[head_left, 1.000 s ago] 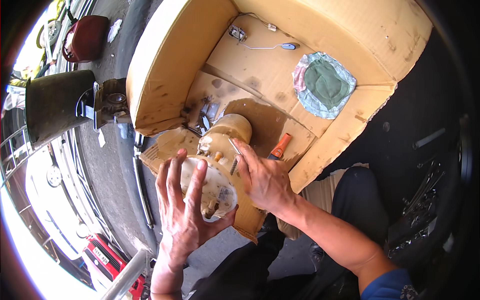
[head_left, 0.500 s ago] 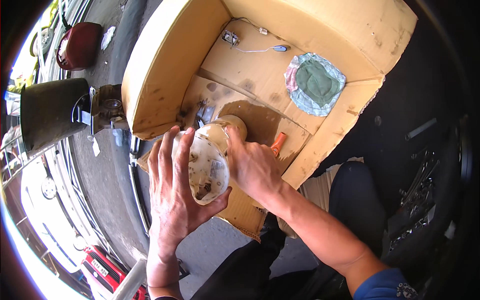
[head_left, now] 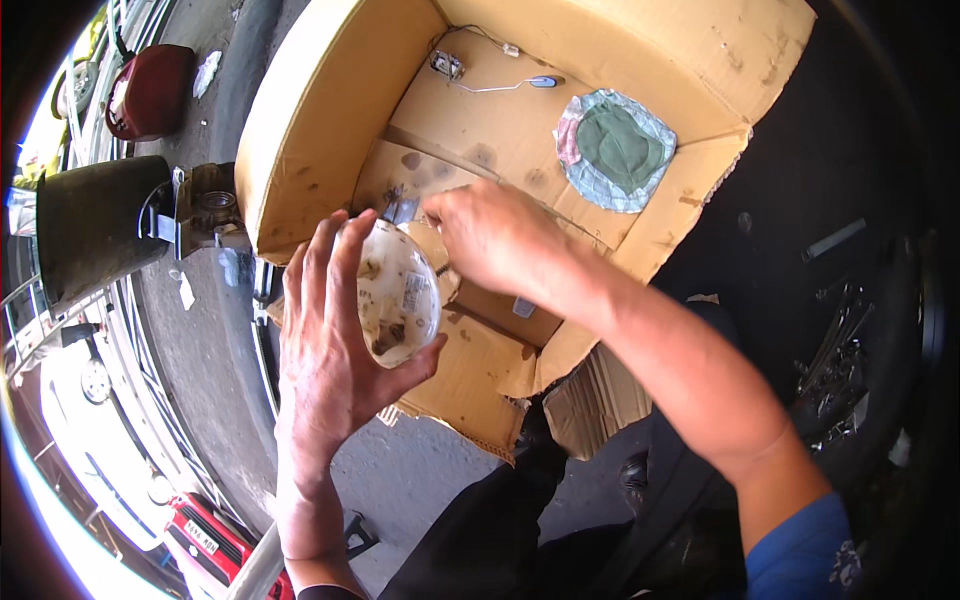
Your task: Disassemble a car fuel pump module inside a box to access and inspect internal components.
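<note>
My left hand is wrapped round a white round plastic housing. Brown stains and a small label show on its flat end, which faces me. Thumb and fingers press on opposite sides of its rim. Just beyond the rim, my right hand is closed, with thumb and forefinger pinched together above the housing's tan cylindrical part. Whatever the right fingers may hold is hidden. Both hands are over a stained cardboard box.
Inside the box lie a wire arm with a grey-blue float, a small connector and a green and blue cloth. A dark bucket stands left of it, near a red container. Metal tools lie at right.
My right hand has moved away from the housing's side, up toward its far end. The left hand keeps its grip, shifted slightly left. The orange item in the box is now out of sight.
</note>
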